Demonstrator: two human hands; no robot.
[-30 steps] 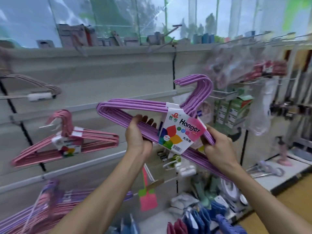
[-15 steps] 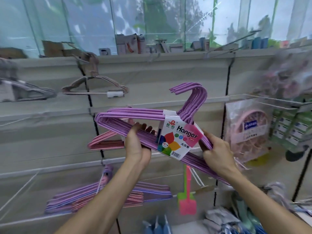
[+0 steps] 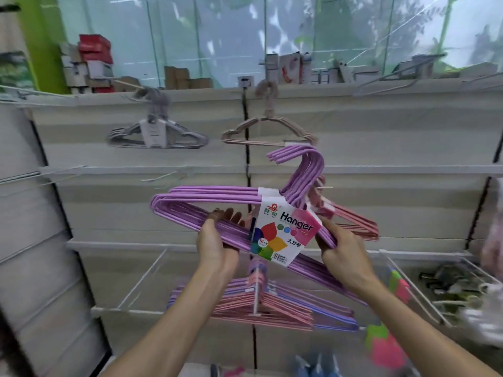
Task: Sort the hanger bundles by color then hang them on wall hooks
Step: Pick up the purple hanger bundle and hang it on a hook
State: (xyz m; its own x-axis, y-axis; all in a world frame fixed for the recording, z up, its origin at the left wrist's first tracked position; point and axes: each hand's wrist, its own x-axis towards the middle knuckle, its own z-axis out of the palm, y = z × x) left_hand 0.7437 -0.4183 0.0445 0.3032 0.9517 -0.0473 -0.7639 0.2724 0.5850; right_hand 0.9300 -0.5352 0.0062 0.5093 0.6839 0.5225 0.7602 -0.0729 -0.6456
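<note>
I hold a purple hanger bundle [image 3: 206, 198] with a white "Hanger" label in front of the slat wall. My left hand [image 3: 216, 247] grips its lower bar left of the label. My right hand [image 3: 344, 254] grips the right arm of the bundle beside the label. Its hooks point up and left at mid wall. A pink bundle [image 3: 356, 223] hangs right behind it. Lower down a hook carries pink and purple bundles [image 3: 275, 308] together. A grey bundle [image 3: 158, 136] and a beige bundle [image 3: 268, 131] hang high on the wall.
Bare wire hooks [image 3: 160, 176] stick out of the wall at left. A wire basket [image 3: 424, 289] with small goods sits at lower right. Neon pink and green tags [image 3: 386, 346] hang below. Boxes [image 3: 92, 63] line the top ledge under the window.
The view has swung left along the wall; the grey and beige bundles and the lower mixed bundles are now central. Both hands keep the same grip on the purple bundle.
</note>
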